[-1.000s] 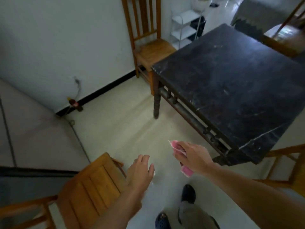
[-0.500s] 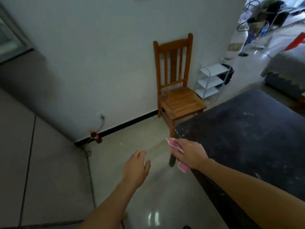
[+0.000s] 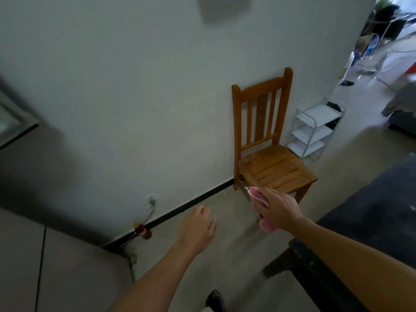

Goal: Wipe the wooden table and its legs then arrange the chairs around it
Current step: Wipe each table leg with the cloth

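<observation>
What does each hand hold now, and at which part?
The right hand grips the pink cloth around its middle; both ends stick out. The left hand holds nothing.

Head-worn view, angled down, facing chair (image 3: 274, 170)

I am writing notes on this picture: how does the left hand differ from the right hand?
The right hand grips a pink cloth; the left hand holds nothing. The right hand's fingers are curled round the cloth, while the left hand's are relaxed. The right hand appears in front of the wooden chair, and the left hand is lower, over the floor. Both are bare, reach forward and show their backs.
</observation>
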A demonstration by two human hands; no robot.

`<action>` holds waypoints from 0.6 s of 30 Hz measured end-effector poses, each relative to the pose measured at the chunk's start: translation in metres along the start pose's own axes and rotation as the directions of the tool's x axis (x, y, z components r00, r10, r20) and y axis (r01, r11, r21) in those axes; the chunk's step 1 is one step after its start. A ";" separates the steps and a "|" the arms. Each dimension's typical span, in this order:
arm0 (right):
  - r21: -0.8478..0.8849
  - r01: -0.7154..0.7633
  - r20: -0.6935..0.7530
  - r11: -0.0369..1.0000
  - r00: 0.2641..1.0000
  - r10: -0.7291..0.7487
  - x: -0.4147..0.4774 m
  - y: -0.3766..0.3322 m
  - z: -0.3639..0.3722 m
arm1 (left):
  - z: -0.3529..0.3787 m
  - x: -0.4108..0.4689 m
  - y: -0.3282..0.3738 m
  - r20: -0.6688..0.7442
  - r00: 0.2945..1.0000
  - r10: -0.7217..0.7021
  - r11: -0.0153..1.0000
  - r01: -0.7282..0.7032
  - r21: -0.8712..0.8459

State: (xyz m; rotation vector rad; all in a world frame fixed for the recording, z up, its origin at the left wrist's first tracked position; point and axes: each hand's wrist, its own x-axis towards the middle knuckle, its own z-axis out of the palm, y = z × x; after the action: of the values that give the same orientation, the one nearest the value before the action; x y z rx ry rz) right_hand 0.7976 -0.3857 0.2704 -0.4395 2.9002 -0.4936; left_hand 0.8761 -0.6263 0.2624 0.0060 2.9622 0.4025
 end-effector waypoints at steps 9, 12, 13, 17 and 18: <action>0.062 -0.223 -0.115 0.973 0.967 0.229 0.079 0.028 -0.012 | -0.040 0.163 0.007 0.058 0.948 0.312 0.944 -0.316 0.091; 0.095 -0.279 -0.136 0.956 0.947 0.290 0.102 0.053 -0.010 | -0.033 0.211 0.025 0.106 0.919 0.381 0.916 -0.390 0.093; 0.104 -0.297 -0.143 0.949 0.940 0.309 0.110 0.062 -0.007 | -0.032 0.226 0.030 0.126 0.909 0.398 0.907 -0.410 0.097; 0.178 -0.404 -0.136 0.897 0.893 0.429 0.140 0.095 0.010 | -0.026 0.288 0.050 0.177 0.849 0.498 0.854 -0.516 0.073; 0.196 -0.434 -0.130 0.880 0.878 0.462 0.145 0.100 0.015 | -0.024 0.302 0.054 0.199 0.824 0.530 0.831 -0.552 0.072</action>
State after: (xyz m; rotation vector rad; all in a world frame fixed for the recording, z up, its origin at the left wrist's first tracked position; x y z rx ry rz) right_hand 0.6380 -0.3450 0.2054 0.3174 2.9480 -0.7063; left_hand 0.5729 -0.5730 0.2541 0.8734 2.7572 0.2534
